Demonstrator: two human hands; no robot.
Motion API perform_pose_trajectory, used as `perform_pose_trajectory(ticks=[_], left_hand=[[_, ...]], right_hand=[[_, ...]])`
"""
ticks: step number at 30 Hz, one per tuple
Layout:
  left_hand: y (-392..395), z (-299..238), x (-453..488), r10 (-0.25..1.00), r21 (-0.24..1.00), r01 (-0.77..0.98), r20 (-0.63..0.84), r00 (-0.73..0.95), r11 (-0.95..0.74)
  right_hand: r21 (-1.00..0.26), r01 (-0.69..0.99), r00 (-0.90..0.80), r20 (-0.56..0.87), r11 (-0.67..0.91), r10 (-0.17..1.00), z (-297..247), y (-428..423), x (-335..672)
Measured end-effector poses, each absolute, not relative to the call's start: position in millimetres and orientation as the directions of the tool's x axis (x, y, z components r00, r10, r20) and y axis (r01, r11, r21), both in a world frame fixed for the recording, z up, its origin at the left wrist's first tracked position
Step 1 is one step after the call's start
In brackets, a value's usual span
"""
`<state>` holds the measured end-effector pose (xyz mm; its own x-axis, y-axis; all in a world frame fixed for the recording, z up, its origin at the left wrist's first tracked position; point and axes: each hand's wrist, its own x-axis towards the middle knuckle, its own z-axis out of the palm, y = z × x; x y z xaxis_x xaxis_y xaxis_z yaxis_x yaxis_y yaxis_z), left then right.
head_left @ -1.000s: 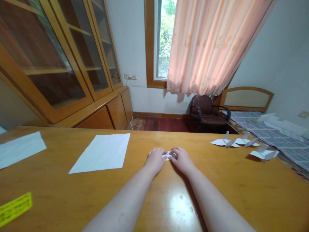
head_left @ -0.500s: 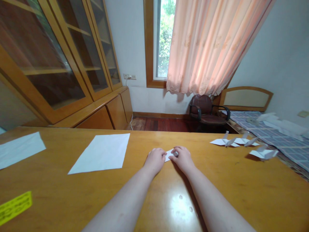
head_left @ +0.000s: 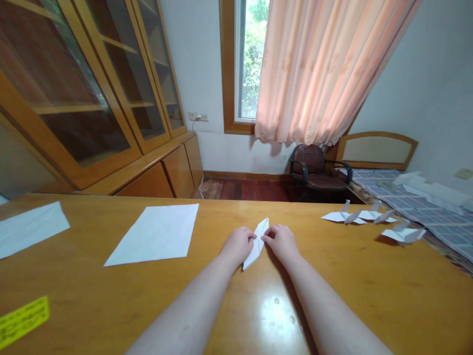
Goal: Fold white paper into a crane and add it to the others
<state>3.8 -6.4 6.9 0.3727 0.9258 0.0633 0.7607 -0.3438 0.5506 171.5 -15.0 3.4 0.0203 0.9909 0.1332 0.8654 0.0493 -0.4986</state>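
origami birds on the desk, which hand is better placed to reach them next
Probably the right hand: it is nearer the origami birds, while the left hand is farther off, across the folded paper.

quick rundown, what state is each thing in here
Folded paper: folded into a narrow, slanting strip
Left hand: holding the strip's left edge
Right hand: pinching its right edge
Middle sheet: spread flat
Far-left sheet: flat, cut off by the picture's edge
Three paper figures: folded, parts sticking up
Curtain: drawn partly across the window
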Motion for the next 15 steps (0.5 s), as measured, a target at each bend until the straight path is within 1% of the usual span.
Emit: perform_pose_trajectory(ticks=[5,9,12,15], left_hand=[[-7.3,6.4,3.6,0.899,0.52,0.75,0.089,0.429,-0.409],[-9.5,7.0,3.9,0.891,0.497,0.749,0.132,0.435,-0.439],[-11.9,7.4,4.6,0.895,0.489,0.758,0.125,0.429,-0.431],[-13.6,5.7,5.2,0.885,0.457,0.772,0.081,0.458,-0.442]], right_hand=[[-0.506,0.856,-0.022,0.164,0.103,0.986,5.9,-16.2,172.1],[-0.516,0.849,-0.046,0.149,0.117,0.988,3.4,-14.9,173.1],[-0.516,0.847,-0.067,0.135,0.128,0.989,0.4,-13.1,174.2],[-0.496,0.857,-0.106,0.105,0.144,0.989,-1.8,-11.6,174.5]])
